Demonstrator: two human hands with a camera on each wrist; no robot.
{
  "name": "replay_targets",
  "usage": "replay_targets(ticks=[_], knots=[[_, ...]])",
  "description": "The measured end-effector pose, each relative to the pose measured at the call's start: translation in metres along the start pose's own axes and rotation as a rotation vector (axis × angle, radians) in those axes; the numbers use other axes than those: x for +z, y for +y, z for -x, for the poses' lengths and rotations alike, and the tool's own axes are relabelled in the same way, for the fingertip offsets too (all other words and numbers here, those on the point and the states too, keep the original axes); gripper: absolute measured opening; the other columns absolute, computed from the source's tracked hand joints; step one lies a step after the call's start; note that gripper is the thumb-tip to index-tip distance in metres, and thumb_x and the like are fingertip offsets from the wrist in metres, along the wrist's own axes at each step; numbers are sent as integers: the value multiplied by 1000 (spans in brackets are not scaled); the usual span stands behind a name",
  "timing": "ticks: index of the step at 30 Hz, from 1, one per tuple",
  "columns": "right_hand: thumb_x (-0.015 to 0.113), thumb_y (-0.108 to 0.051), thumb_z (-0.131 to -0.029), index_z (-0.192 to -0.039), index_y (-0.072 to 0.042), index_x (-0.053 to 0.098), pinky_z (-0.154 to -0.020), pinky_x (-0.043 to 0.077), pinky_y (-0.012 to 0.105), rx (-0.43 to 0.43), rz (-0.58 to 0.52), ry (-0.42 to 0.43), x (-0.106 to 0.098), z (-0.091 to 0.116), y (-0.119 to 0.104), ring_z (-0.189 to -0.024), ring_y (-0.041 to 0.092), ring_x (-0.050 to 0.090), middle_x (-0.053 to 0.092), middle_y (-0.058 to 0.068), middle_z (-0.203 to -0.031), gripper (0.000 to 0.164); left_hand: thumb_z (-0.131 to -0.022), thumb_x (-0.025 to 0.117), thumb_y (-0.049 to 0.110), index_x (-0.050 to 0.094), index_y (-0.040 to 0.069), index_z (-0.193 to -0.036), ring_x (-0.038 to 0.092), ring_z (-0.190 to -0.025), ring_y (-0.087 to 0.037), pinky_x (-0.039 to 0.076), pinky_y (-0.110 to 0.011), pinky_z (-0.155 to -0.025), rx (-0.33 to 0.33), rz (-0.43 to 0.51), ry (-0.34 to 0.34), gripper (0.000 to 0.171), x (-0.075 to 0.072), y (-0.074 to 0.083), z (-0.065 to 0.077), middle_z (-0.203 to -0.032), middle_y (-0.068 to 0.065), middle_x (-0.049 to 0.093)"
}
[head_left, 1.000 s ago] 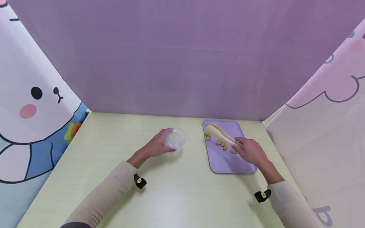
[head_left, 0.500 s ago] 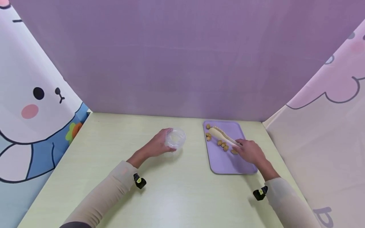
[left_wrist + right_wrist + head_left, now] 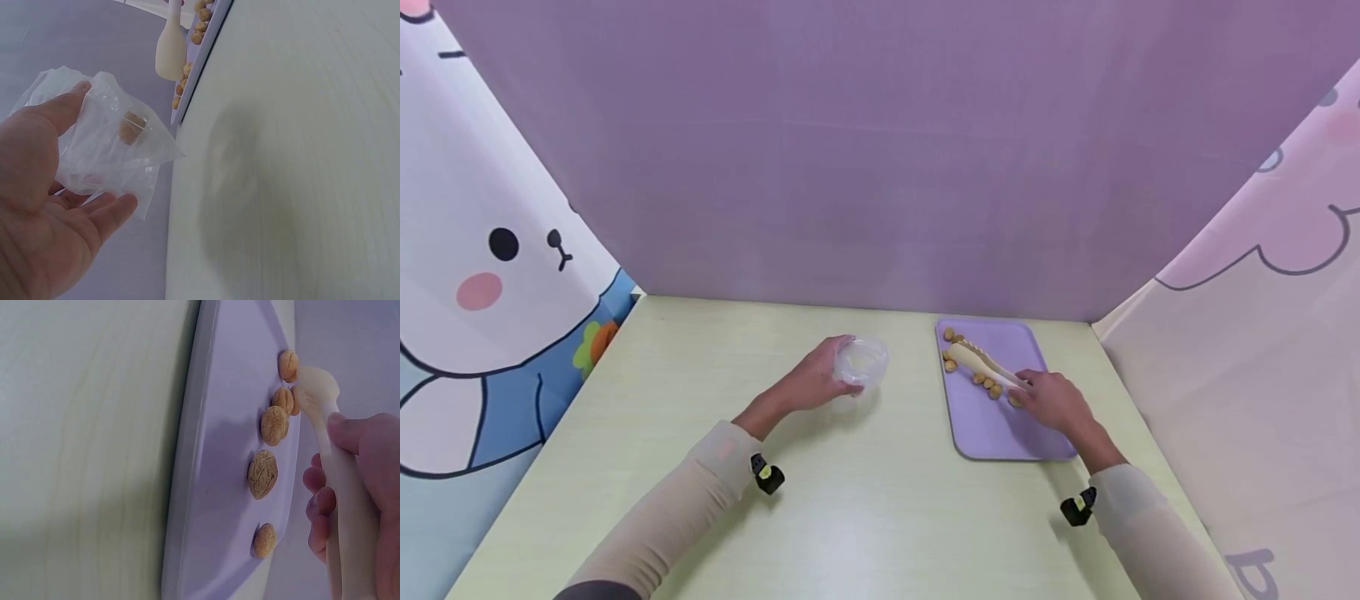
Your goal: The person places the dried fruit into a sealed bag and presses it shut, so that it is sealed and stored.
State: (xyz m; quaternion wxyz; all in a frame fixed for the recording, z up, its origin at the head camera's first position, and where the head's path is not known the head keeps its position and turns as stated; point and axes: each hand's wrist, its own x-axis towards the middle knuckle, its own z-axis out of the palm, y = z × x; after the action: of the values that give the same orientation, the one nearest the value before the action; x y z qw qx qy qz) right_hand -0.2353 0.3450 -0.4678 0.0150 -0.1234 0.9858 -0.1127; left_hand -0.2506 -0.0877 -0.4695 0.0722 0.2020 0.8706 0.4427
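Observation:
My left hand (image 3: 811, 379) holds a clear plastic bag (image 3: 861, 362) above the table, thumb on one side and fingers on the other. Through the film a brown nut (image 3: 132, 128) shows in the left wrist view. My right hand (image 3: 1054, 403) grips cream-coloured tongs (image 3: 973, 360) by the handle, low over a purple tray (image 3: 1000, 435). Several walnuts (image 3: 262, 474) lie scattered on that tray. In the right wrist view the tongs' head overlaps walnuts at the tray's far end; part of one nut (image 3: 295, 400) shows beside it.
The tray stands at the right of the pale wooden table (image 3: 880, 500). Behind the table rises a purple cloth wall (image 3: 850, 167). Printed cloths flank it, a cartoon one (image 3: 497, 250) at left and a pink and cream one (image 3: 1247, 350) at right.
The tongs' head has moved from the tray's far left corner a little toward the person and right, uncovering walnuts there. The left hand and bag have stayed nearly still.

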Motion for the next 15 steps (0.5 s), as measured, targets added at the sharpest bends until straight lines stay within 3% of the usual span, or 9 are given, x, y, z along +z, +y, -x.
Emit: replay_targets(ticks=[15], knots=[[60, -34, -100, -123, -4, 68, -54, 40, 33, 25, -4, -19, 2, -6, -2, -65, 21, 54, 68, 5, -79, 38, -87, 80, 20, 31, -1, -155, 44, -141, -39, 37, -58, -116, 33, 8, -10, 87, -1, -4, 0, -155, -24, 41]])
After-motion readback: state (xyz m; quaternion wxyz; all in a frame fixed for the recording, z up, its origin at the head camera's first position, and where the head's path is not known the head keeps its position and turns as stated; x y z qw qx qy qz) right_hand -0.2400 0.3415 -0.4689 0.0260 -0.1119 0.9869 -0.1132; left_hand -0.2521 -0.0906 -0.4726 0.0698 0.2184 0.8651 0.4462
